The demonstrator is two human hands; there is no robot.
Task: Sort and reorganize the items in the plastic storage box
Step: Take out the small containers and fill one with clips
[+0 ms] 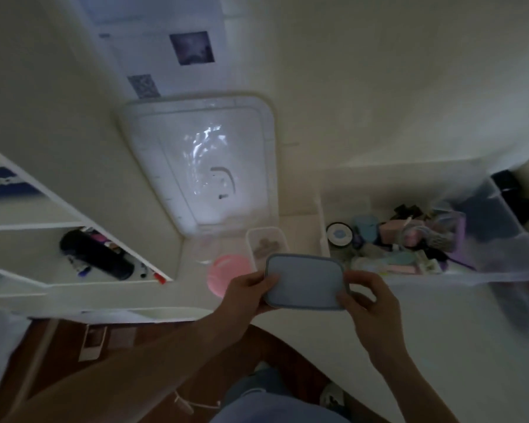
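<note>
I hold a small grey-blue rectangular lid (304, 280) flat above the white table. My left hand (246, 293) grips its left edge and my right hand (368, 296) pinches its right edge. Just behind the lid stands a small clear container (266, 242) with a brownish item inside. The large clear plastic storage box (501, 270) sits at the right, filled with several small items: a round black-rimmed jar (339, 235), pastel blocks, hair clips and purple pieces. Its big clear lid (202, 160) lies on the table at the middle.
A pink round lid (222, 274) lies left of my hands. An open white shelf (74, 251) at the left holds a black case and pens. Papers with dark squares lie at the far side. Brown floor shows below the table edge.
</note>
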